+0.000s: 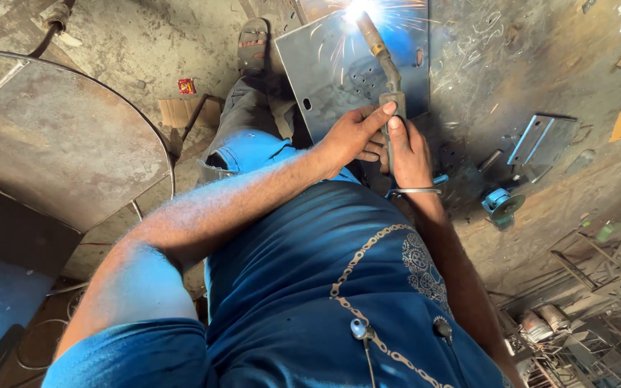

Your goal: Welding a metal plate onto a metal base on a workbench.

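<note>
I look down over my blue shirt (pixel 303 287) at both hands wrapped round a welding torch (pixel 384 68). My left hand (pixel 353 136) comes in from the left, its grip closed round the lower handle with the thumb stretched up along the torch body. My right hand (pixel 409 151) sits just beside it on the right, touching it, its grip also pressed round the handle with the thumb pointing up; a thin metal bangle (pixel 415 191) circles that wrist. The torch is a slim, dark, slightly bent tube with a brass-coloured collar near its nozzle, and it runs from my hands up and away to the far edge of a steel plate (pixel 332 72). At its tip there is a white-blue flare (pixel 357 11) with sparks flying out over the plate. The plate is flat, grey and roughly square, with a slot and small holes punched in it, and it lies on the floor against my bent knee in grey trousers. A sandalled foot (pixel 253 44) rests just left of the plate. Further left lies a large round rusty disc (pixel 52 136). To the right, well apart from my hands, sit a folded metal bracket (pixel 540 136) and a blue angle grinder (pixel 501 205).
</note>
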